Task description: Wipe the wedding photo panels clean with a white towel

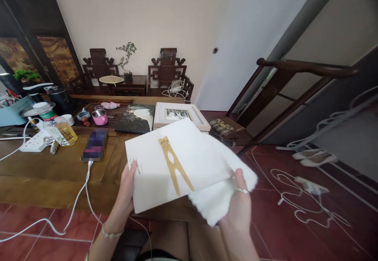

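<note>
The left hand [126, 184] is gripping the white panel [173, 162] by its left edge, thumb pressing on the front and the other fingers hiding behind. The right hand [238, 204] is pinching the white cloth [214, 206] under its thumb beside the panel's right corner; whether its hidden fingers are also bearing on the panel, I cannot tell. The panel, showing a gold figure, is tilting above the near right part of the wooden table [59, 182], with the person's lap lying just nearer.

The likeliest trouble is a slip: if the cloth is carrying the right side, the soft layer could be sliding under the thumb, leaving the left hand supporting everything — and that corner could be dropping toward the lap or the red floor [262, 213]. The left thumb is resting close to small marks on the panel, so rubbing there might be smudging them, should they be loose.

On the far side, the white frame [203, 122] is lying near the panel's far corner; a careless swing could be knocking the two together. To the left, the white cable [89, 167] is hanging from the phone [96, 144] over the near edge — a snagging forearm could be dragging it off.
</note>
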The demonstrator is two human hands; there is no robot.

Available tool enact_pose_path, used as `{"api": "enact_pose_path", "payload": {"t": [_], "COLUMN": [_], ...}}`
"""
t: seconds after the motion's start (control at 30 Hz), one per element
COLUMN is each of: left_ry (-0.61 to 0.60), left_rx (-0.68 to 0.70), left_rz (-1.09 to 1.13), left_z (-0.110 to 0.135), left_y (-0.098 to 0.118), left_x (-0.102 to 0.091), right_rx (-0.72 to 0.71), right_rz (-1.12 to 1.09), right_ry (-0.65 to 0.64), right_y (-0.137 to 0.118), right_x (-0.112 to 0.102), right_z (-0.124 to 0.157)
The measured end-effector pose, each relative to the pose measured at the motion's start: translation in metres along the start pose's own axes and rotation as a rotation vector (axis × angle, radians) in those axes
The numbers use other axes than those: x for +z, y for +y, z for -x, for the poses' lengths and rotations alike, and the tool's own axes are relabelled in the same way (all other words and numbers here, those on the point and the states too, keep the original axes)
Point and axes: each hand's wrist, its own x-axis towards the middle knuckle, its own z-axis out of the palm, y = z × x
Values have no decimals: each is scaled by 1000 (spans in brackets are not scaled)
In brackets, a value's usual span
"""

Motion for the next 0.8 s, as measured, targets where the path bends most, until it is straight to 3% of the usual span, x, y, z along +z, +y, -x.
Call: {"api": "enact_pose_path", "payload": {"t": [0.1, 0.17, 0.23, 0.37, 0.43, 0.53, 0.8], "left_ry": [-49, -68, -74, -111, -119, -96, -166], "left_rx": [-3, -42, -84, -119, -132, -125, -82], "left_rz": [-32, -70, -109, -136, -140, -153, -240], "left_z": [-10, -14, -18, -25, -28, -33, -47], "left_y": [21, 30, 34, 29, 26, 25, 29], "left_x": [-13, -18, -20, -18, -17, -16, -21], "right_rx": [-50, -184, -407, -873, -978, -1005, -965], "right_rz": [52, 222, 461, 779, 857, 947, 1013], "right_ry": [327, 374, 184, -567, -820, -960, -1043], "right_y": [-4, -6, -6, -5, -5, -6, 7], "right_x": [-17, -30, -44, -56, -52, -43, -35], "right_z": [-9, -16, -23, -31, -30, -25, -25]}}
